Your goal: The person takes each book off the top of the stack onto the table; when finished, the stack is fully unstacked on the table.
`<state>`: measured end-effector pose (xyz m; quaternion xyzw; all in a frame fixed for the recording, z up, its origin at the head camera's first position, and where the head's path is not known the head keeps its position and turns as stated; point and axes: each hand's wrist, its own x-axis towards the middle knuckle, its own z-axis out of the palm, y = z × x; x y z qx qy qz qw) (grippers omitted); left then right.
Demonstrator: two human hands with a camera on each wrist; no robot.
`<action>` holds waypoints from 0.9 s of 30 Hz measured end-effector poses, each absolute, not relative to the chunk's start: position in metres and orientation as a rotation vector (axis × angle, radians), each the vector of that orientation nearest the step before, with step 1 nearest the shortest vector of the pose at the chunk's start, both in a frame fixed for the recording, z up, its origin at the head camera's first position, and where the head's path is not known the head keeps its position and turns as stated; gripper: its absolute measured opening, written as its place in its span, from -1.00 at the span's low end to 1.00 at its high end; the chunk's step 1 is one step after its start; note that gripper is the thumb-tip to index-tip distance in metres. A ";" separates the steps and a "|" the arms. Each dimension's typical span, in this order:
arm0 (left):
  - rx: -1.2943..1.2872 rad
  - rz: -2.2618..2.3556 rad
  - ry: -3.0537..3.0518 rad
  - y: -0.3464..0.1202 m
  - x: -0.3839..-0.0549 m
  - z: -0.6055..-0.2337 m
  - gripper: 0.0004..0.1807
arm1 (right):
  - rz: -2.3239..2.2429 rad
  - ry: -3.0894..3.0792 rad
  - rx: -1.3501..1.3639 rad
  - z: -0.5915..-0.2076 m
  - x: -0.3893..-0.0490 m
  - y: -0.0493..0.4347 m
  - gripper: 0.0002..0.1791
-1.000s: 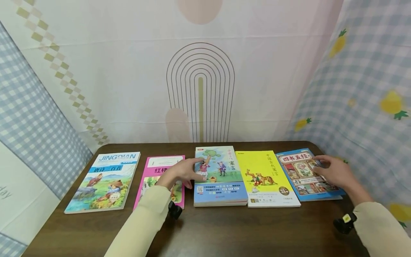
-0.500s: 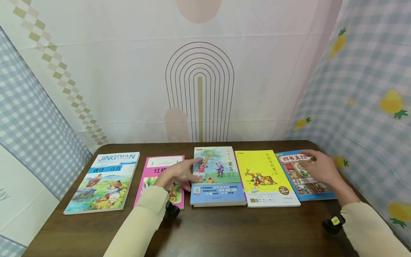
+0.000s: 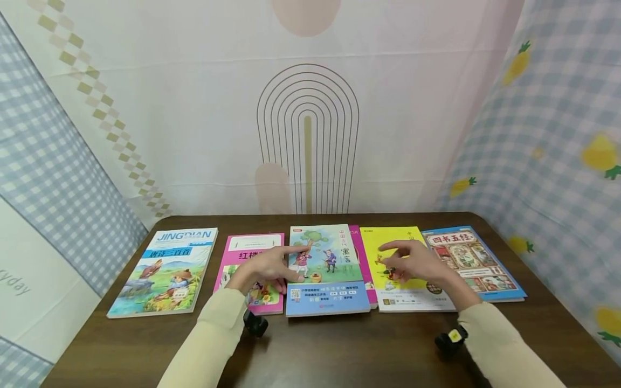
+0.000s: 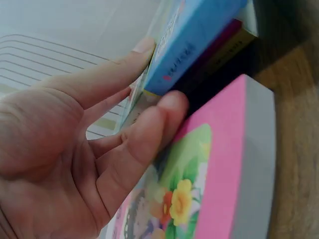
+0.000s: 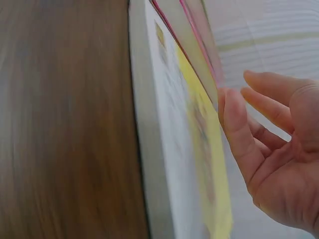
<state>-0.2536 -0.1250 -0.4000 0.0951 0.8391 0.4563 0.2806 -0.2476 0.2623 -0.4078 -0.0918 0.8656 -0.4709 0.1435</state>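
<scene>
In the head view my left hand (image 3: 266,266) pinches the left edge of a green and blue paperback book (image 3: 324,272). The left wrist view shows the thumb at the blue cover (image 4: 192,42) and curled fingers by its edge. This book lies partly over a magenta book (image 3: 367,272), whose right strip shows. Below my left wrist sits a pink book (image 3: 264,306), partly covered by the hand. My right hand (image 3: 418,263) hovers over a yellow book (image 3: 375,242) with a tiger picture, fingers apart and holding nothing.
A blue-topped book (image 3: 162,272) lies at the left of the dark wooden table (image 3: 310,350). Another blue book (image 3: 477,258) is at the right, beside the yellow one. Patterned cloth (image 3: 412,108) hangs behind and at both sides.
The green and blue book has slid left with my left hand, uncovering a strip of the magenta book. My right hand has moved left from the blue book at the right to above the yellow book.
</scene>
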 end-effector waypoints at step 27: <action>0.280 1.631 2.112 -0.131 -0.242 -0.407 -0.13 | -1.430 2.321 -0.214 -0.430 -0.257 0.225 -0.37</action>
